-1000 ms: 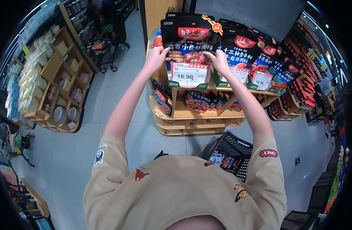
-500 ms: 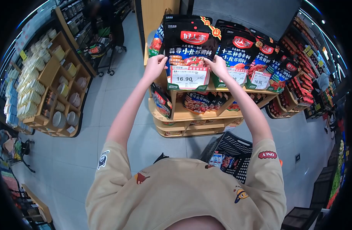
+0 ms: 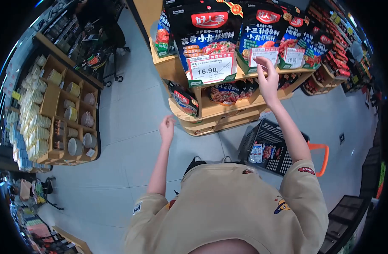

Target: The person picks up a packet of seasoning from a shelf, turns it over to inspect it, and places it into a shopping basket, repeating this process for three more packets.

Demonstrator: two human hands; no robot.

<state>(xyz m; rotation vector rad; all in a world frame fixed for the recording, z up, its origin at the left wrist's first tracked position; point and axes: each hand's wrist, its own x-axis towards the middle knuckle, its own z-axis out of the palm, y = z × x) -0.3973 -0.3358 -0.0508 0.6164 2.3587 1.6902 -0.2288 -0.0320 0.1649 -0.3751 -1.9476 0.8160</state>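
Note:
My right hand (image 3: 268, 80) is raised in front of the shelf, fingers partly bent and apart, holding nothing. It is nearest a black seasoning pouch (image 3: 260, 34) and the price card (image 3: 264, 56) on its front. My left hand (image 3: 167, 128) hangs low, left of the shelf's base, with loosely curled fingers and nothing in them. The large front seasoning pouch (image 3: 205, 36) stands on the top shelf, its price card (image 3: 211, 69) reading 16.90. Neither hand touches it.
A black shopping basket (image 3: 273, 142) with packets inside and an orange handle (image 3: 325, 158) is on the floor at right. Crockery fills a wooden rack (image 3: 60, 99) at left. A person (image 3: 96, 17) is beside a cart (image 3: 103, 63) at the upper left.
Both hands have let go of the front pouch. The left has dropped down and the right has moved right and lower. The view has shifted, bringing the basket's orange handle into sight.

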